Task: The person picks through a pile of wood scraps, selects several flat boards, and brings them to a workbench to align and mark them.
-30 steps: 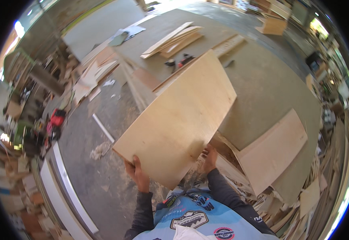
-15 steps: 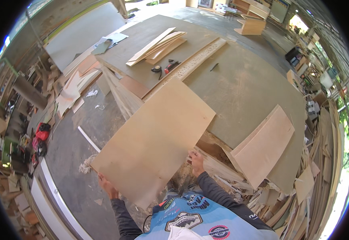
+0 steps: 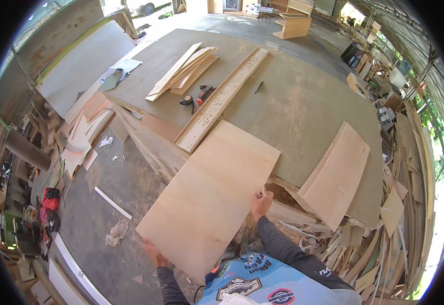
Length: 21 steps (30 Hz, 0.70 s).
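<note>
I hold a rectangular plywood sheet (image 3: 210,193) in front of me, its far end over the near edge of the large workbench (image 3: 303,96). My left hand (image 3: 154,253) grips the sheet's left edge near the close corner; its fingers are partly hidden under the wood. At the right edge my right hand (image 3: 261,204) is closed on the sheet, thumb on top. Just beyond the far end lies a long wooden rail with many small holes (image 3: 227,96). Two overlapping plywood panels (image 3: 336,175) rest on the bench to the right.
Wood strips (image 3: 183,71), a tape measure (image 3: 187,101), a red and black tool (image 3: 206,95) and a dark pen (image 3: 259,87) lie on the bench. Offcuts (image 3: 87,137) cover the left floor. Scrap wood (image 3: 410,168) is heaped along the right. A white strip (image 3: 113,203) lies on the floor.
The sheet has moved slightly right relative to my view, and its far end sits lower over the bench edge. Both hands still hold it. My view has shifted a little.
</note>
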Available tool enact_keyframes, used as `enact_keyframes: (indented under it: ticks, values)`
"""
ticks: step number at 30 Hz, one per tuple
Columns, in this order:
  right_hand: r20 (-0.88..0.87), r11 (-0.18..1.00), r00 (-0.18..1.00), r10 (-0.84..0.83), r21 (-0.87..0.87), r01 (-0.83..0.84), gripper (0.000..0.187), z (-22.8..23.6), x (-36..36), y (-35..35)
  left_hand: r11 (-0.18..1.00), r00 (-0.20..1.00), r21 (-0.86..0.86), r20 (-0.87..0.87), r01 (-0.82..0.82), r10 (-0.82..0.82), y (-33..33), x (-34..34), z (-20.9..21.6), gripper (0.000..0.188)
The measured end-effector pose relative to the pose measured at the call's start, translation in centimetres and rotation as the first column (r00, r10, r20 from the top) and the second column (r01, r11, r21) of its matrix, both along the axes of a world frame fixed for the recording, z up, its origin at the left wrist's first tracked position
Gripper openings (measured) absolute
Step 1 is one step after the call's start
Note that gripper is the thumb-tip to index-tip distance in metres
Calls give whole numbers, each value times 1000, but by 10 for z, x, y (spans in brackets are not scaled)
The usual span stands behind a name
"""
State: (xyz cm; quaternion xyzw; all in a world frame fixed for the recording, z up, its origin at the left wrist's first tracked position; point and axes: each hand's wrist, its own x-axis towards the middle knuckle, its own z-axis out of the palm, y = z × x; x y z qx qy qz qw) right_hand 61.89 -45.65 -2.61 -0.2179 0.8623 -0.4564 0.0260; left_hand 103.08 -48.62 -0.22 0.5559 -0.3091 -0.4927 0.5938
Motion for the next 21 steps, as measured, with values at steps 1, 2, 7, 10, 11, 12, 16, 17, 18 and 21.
enact_keyframes:
  ticks: [1, 2, 7, 10, 11, 12, 16, 17, 18, 21]
  values:
    - [-6, 999, 1000, 17, 41, -16, 36, -6, -7, -5, 1000, 999, -9, -30, -17, 16, 0, -13, 6, 50]
    - [-13, 996, 999, 46, 79, -44, 40, -6, -14, -14, 1000, 998, 14, -68, -2, 3, -1, -14, -1, 51]
    - [-144, 932, 987, 77, 362, -19, 51, 10, -43, -52, 999, 967, 11, -251, 53, -48, -5, -40, -50, 51]
    - [-169, 899, 982, 81, 439, 2, 54, 13, -71, -62, 995, 943, 86, -334, 41, -10, -16, -77, -50, 51]
    - [-169, 898, 982, 84, 439, -1, 54, 13, -77, -71, 995, 943, 91, -333, 34, -2, -21, -79, -54, 51]
    - [-168, 898, 982, 86, 440, -4, 54, 12, -83, -78, 995, 943, 96, -333, 28, 6, -28, -84, -58, 51]
    - [-167, 904, 983, 81, 427, -2, 56, 4, -111, -95, 987, 932, 159, -357, -4, 61, -52, -117, -47, 51]
    - [-175, 911, 982, 69, 413, 9, 56, 1, -118, -100, 984, 938, 179, -339, -19, 80, -58, -123, -47, 51]
    - [-184, 917, 981, 58, 398, 21, 56, -2, -125, -105, 979, 942, 200, -320, -34, 98, -64, -130, -47, 51]
    - [-238, 934, 971, -4, 346, 88, 58, -11, -142, -115, 977, 953, 214, -300, 24, 42, -76, -149, -44, 50]
